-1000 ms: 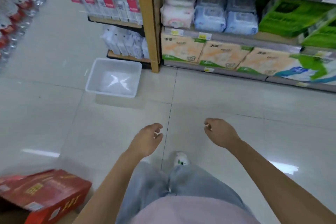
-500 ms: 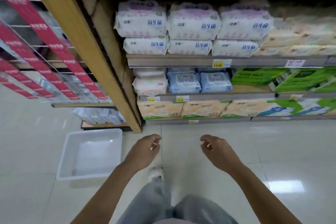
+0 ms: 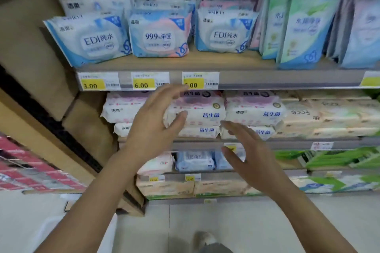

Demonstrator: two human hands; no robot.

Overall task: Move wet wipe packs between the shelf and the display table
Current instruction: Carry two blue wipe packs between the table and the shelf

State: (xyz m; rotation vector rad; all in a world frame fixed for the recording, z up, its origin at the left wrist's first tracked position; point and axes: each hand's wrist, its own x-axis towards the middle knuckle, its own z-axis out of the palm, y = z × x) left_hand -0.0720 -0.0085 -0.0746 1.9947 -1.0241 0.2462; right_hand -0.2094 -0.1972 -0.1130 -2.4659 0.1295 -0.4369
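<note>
**Hands spread before the pink-and-white wipe packs**

Both hands are raised and empty – the left hand (image 3: 153, 123) with fingers splayed wide, the right hand (image 3: 249, 156) lower, palm turned inward, fingers loosely apart; neither touches anything yet. Between them lies the top wet wipe pack (image 3: 198, 112) of a two-high stack on the middle shelf (image 3: 287, 144). My worry: soft film may slide in a one-sided pinch; pulling the top pack could drag the lower pack (image 3: 202, 131) forward – or nudge the neighbouring stack (image 3: 255, 112) just beside it.
</note>
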